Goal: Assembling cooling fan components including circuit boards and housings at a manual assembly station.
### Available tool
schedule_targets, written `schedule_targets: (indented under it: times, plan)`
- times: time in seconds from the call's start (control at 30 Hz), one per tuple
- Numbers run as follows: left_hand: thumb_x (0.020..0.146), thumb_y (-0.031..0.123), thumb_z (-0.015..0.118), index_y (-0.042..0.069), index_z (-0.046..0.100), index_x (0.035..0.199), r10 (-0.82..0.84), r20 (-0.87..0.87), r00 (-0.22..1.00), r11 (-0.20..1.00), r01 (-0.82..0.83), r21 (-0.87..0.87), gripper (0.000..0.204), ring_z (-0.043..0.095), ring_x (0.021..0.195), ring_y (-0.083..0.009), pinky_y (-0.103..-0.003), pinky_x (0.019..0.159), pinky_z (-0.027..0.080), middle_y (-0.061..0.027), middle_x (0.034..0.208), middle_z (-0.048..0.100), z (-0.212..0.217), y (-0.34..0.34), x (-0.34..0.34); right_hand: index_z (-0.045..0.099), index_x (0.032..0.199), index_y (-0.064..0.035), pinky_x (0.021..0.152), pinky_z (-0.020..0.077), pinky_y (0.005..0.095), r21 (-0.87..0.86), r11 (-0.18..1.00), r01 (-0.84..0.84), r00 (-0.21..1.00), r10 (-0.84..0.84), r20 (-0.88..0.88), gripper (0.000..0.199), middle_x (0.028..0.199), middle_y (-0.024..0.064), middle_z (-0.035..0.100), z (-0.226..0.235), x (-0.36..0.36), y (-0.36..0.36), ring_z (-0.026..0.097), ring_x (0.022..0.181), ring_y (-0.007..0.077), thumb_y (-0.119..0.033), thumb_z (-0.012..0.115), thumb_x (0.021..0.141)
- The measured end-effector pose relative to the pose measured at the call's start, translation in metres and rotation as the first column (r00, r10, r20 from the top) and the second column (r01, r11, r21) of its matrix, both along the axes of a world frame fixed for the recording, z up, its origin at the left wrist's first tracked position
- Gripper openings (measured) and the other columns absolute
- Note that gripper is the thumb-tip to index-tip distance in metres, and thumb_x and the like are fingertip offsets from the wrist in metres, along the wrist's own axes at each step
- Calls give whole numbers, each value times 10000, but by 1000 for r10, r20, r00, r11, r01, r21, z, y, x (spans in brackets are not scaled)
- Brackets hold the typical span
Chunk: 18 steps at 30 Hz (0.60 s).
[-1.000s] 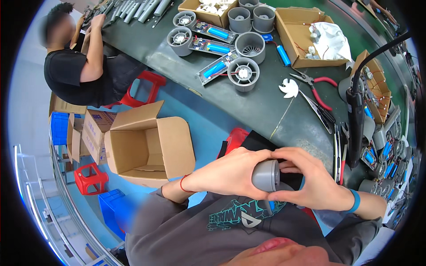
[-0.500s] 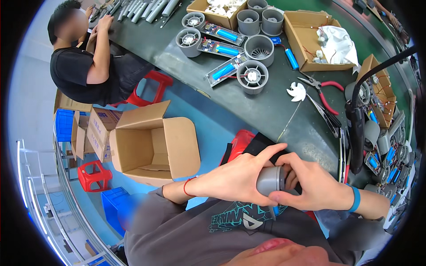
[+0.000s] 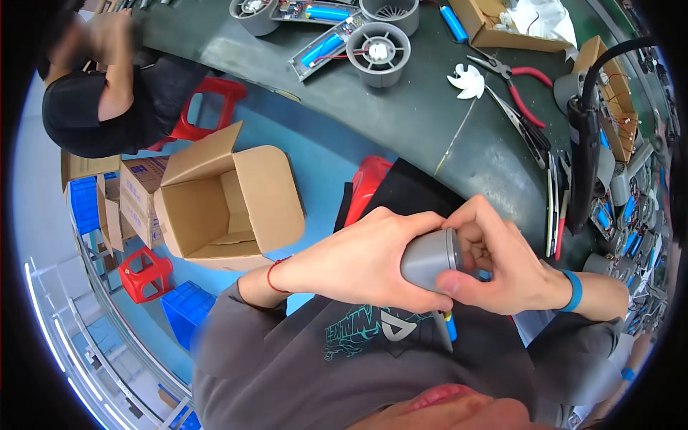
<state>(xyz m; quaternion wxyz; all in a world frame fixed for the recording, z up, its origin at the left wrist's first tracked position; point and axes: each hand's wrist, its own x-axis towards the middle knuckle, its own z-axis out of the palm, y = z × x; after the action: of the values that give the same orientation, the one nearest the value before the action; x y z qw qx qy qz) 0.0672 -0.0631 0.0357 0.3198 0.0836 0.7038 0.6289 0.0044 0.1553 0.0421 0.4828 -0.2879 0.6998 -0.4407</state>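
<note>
— Close before the grey shirt [image 3: 315,369], what is held?
— One cup-shaped grey housing [image 3: 424,261] is held there, off the worktop [image 3: 423,118], near its near edge. It is grasped around its wall by the left hand [image 3: 355,258].
— Is it grasped by the right hand [image 3: 512,269] also?
— Its rim is touched by the right thumb, and the other fingers are bent at its mouth; whether anything is pinched there cannot be told.
— What is laid on the worktop?
— Red-handled pliers [image 3: 529,100] are laid near a white fan wheel [image 3: 467,82]. Toward the near edge, a round fan housing [image 3: 378,59] is placed.
— And farther?
— Crumpled white wrapping [image 3: 548,20] is contained in a carton [image 3: 519,41]. Toward the worktop's left end, a co-worker [image 3: 79,118] is seated.
</note>
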Motion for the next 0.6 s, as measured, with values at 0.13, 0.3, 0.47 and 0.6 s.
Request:
schedule_targets:
  times: [0.13, 0.3, 0.47, 0.6]
  plan:
    - [731, 297, 850, -36, 613, 1057, -9, 135, 991, 1000, 9, -2, 523, 730, 720, -277, -347, 613, 543, -171, 789, 701, 8, 0, -4, 438, 1140, -47, 478, 250, 252, -90, 968, 234, 963, -217, 160, 548, 615, -2, 535, -12, 8, 5, 408, 502, 52, -238, 830, 807]
    - [742, 289, 841, -35, 617, 1078, 53, 39, 998, 993, -57, 100, 518, 730, 708, -264, -337, 613, 550, -161, 787, 707, 0, 5, 11, 447, 1123, -49, 489, 223, 227, -102, 937, 334, 919, -300, 257, 563, 605, -36, 506, -14, 24, 14, 388, 511, 20, -217, 859, 778]
    - [745, 282, 832, -33, 613, 1112, 93, -30, 995, 983, -87, 160, 531, 724, 701, -269, -342, 617, 554, -161, 802, 709, -10, 11, 23, 448, 1093, -54, 491, 206, 223, -132, 935, 329, 928, -295, 229, 568, 588, -43, 495, -15, 26, 17, 362, 501, 4, -224, 875, 759]
    - [742, 286, 834, -31, 611, 1116, 88, -24, 996, 982, -83, 168, 539, 720, 696, -269, -343, 616, 553, -161, 803, 707, -8, 10, 24, 450, 1080, -58, 491, 203, 224, -122, 935, 333, 919, -293, 263, 560, 590, -46, 496, -12, 24, 15, 356, 498, 2, -223, 877, 758]
